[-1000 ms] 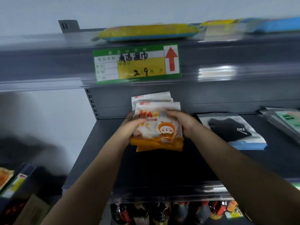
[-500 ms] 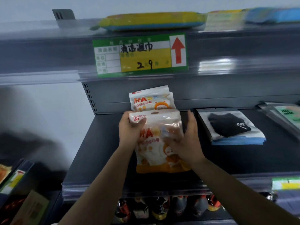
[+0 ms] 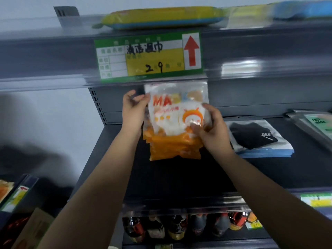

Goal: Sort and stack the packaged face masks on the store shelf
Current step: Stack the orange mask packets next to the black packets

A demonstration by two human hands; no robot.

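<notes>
A stack of white-and-orange mask packets (image 3: 172, 123) printed "MA" with a cartoon face stands tilted above the dark shelf (image 3: 179, 177). My left hand (image 3: 133, 108) pinches the stack's upper left edge. My right hand (image 3: 212, 130) grips its lower right side, thumb pressed on the front. The packets' top edge reaches up to the price strip. To the right lies a stack of black-mask packets (image 3: 256, 137) with blue edges, flat on the shelf.
A green and yellow price label (image 3: 149, 56) hangs on the upper shelf's edge. Yellow and blue packs (image 3: 161, 17) lie above it. Green "FACE MASK" packets (image 3: 318, 123) sit far right. Bottles (image 3: 179, 227) fill the shelf below.
I have brought the front packet back up against the rest and raised the whole stack. My right hand shifted from the packet's face to its right side.
</notes>
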